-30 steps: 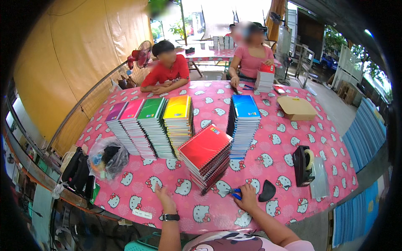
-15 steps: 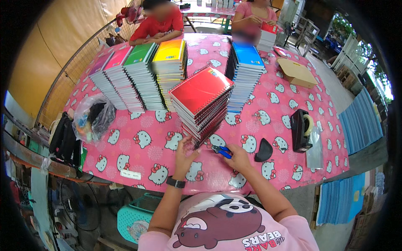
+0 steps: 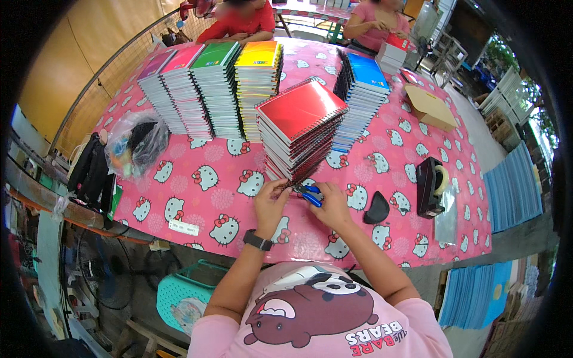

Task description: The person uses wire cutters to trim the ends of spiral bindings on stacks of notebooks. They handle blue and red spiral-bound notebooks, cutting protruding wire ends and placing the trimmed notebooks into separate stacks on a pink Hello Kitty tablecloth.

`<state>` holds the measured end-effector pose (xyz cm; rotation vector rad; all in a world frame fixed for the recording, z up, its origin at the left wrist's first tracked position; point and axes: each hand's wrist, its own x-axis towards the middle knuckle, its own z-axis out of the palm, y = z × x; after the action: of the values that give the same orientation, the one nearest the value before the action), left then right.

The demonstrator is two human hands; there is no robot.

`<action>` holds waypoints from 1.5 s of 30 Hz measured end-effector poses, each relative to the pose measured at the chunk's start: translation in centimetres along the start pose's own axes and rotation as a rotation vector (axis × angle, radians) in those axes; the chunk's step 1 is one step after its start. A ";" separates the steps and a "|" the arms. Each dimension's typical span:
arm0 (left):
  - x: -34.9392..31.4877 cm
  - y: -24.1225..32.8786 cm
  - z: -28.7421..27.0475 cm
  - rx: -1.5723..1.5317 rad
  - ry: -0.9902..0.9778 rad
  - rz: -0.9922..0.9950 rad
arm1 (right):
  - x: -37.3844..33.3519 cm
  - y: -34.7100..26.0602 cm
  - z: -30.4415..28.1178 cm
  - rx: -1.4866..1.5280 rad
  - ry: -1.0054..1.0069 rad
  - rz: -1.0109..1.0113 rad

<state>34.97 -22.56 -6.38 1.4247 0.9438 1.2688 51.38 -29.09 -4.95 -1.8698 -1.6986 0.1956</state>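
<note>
A tall stack of red spiral notebooks stands in front of me, its wire-bound edge on the right. At the stack's near lower corner, my left hand pinches the bound corner of a low notebook; the fingertips are partly hidden. My right hand is closed around blue-handled pliers. The jaws of the pliers point left and meet the same corner, close to my left fingertips. Exactly what the jaws touch is too small to tell.
Stacks of yellow, green, pink and purple notebooks stand left; a blue stack stands right. A black tape dispenser, dark curved object, cardboard piece and plastic bag lie around. Two people sit opposite.
Both hands have come together at the stack's lower corner. The pliers have moved left and up to the binding beside my left fingers. The whole view has shifted slightly.
</note>
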 end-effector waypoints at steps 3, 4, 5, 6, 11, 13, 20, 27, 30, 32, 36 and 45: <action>-0.2 -1.2 0.1 -0.054 0.032 0.022 | 0.4 -0.3 0.1 -0.016 -0.048 0.033; -0.2 -1.3 0.1 -0.054 0.033 0.021 | 0.4 -0.4 0.1 -0.016 -0.056 0.045; -0.2 -1.3 0.1 -0.053 0.032 0.020 | 0.3 -0.2 0.0 -0.027 -0.053 0.041; -0.2 -1.4 0.1 -0.053 0.031 0.018 | 0.2 0.0 -0.1 -0.038 -0.050 0.037; -0.3 -1.5 0.1 -0.067 0.044 0.028 | 0.4 -0.8 -0.2 -0.166 -0.004 -0.026; -0.3 -0.9 0.1 -0.052 0.036 0.021 | 0.6 -1.1 -0.2 -0.209 0.002 -0.050; -0.4 -1.5 -0.1 -0.026 0.013 0.020 | 1.1 -1.1 -1.0 -0.078 -0.273 0.204; -0.6 -1.7 -0.1 -0.111 0.005 -0.022 | 0.0 0.9 -0.4 -0.168 0.037 -0.077; -0.7 -1.4 -0.3 -0.129 -0.014 -0.072 | 0.2 0.4 -0.1 -0.186 0.058 -0.113; -0.7 -1.1 -0.6 -0.074 -0.058 -0.096 | 0.4 0.2 -0.1 -0.160 0.021 -0.079; -0.6 -1.0 -0.8 -0.016 -0.076 -0.108 | 0.4 0.4 0.0 -0.086 -0.085 0.044; -0.7 -1.7 -0.7 -0.133 -0.042 -0.111 | 0.2 1.1 0.0 -0.177 0.001 -0.070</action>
<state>34.25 -22.70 -8.21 1.2737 0.8823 1.1925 52.37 -28.95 -5.48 -1.9312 -1.8289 0.0172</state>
